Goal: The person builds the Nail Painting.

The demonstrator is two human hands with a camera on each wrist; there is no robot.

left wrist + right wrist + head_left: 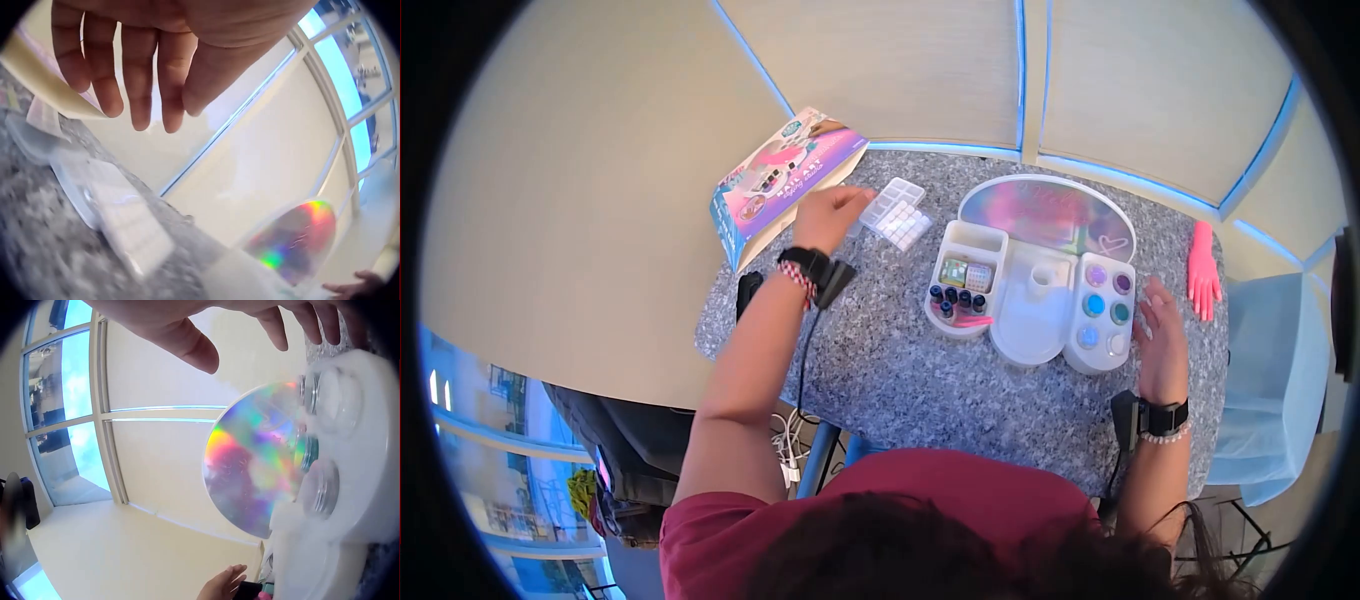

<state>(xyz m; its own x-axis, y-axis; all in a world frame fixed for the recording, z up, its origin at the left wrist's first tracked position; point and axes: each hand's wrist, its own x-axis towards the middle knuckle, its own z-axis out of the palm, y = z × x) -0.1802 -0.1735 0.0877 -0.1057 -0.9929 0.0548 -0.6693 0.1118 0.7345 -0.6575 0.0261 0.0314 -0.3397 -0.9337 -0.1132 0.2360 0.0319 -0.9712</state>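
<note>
My left hand (pixel 830 218) is held at the left edge of a clear compartment case (pixel 903 226) with white contents. In the left wrist view the fingers of that hand (pixel 144 69) hang loosely above and behind the case (pixel 128 219), holding nothing. At the right side of a white nail art station (pixel 1027 320), my right hand (pixel 1162 340) is raised with fingers relaxed. Seen in the right wrist view, the right hand (pixel 250 325) is near the round jars (pixel 320 487) and a shiny rainbow panel (pixel 250 462), with nothing between thumb and fingers.
A nail art box (pixel 785 185) lies behind my left hand. Small dark bottles (pixel 951 300) and a pink item (pixel 972 322) sit in the station's left tray. A pink hand model (pixel 1203 272) lies at the right edge of the granite-patterned table (pixel 900 385).
</note>
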